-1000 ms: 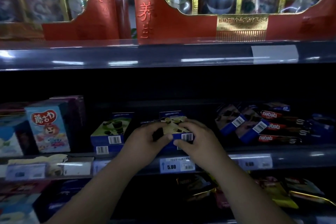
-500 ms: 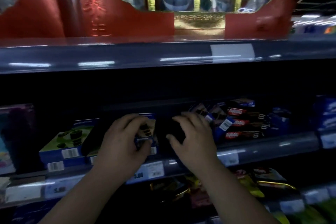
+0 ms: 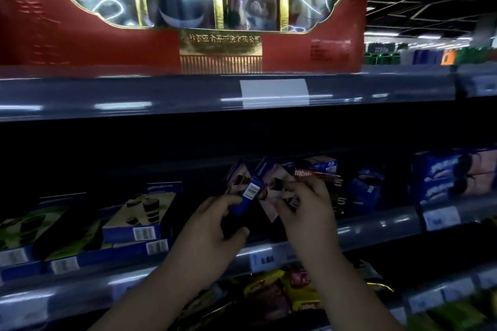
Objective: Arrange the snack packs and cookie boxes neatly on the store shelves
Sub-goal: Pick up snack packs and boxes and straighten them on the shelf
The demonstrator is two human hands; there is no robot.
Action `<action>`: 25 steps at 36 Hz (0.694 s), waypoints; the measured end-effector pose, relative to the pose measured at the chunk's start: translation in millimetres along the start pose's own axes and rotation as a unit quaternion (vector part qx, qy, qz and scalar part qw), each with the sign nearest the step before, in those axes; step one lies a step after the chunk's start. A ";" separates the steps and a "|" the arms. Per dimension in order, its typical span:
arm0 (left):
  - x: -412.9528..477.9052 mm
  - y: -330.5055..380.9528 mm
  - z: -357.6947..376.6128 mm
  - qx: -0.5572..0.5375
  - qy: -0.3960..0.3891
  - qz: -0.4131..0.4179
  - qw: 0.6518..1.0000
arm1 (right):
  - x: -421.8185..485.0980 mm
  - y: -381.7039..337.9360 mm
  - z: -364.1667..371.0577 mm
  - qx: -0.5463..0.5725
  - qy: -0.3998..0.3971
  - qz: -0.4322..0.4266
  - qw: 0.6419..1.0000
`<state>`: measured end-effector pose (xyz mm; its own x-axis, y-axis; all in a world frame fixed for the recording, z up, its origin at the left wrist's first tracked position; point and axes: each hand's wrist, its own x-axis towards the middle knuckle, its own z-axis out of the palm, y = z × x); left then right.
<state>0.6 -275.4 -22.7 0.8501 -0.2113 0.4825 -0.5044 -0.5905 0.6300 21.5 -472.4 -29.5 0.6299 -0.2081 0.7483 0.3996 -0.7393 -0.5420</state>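
Note:
Two tilted blue cookie boxes lean on the middle shelf (image 3: pixel 376 226). My left hand (image 3: pixel 215 226) grips the left blue cookie box (image 3: pixel 246 191), the one with a barcode on its edge. My right hand (image 3: pixel 306 207) holds the right cookie box (image 3: pixel 271 183), which shows dark cookies on a pale face. Behind them lies a stack of red wafer packs (image 3: pixel 317 173). To the left, flat blue-and-green cookie boxes (image 3: pixel 139 215) lie in low stacks. Blue cookie packs (image 3: pixel 441 177) stand at the far right.
A big red gift box (image 3: pixel 134 45) fills the top shelf above a grey shelf lip (image 3: pixel 161 99). Yellow and red snack bags (image 3: pixel 282 293) lie on the shelf below. Price tags (image 3: pixel 262 260) line the shelf rail. The aisle opens at the far right.
The view has swung right along the shelf. Both hands left the flat blue-and-green boxes and moved right, and each has taken hold of a tilted blue cookie box.

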 end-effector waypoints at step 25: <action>-68.8 -10.8 -47.0 0.259 0.228 0.025 0.938 | -44.1 -47.8 45.1 0.070 -0.165 -0.115 0.977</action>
<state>-59.5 -217.9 -34.1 0.6136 0.0368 0.7888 -0.2999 -0.9132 0.2759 4.8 -399.0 -53.9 0.6840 0.1885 0.7047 0.6289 -0.6419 -0.4388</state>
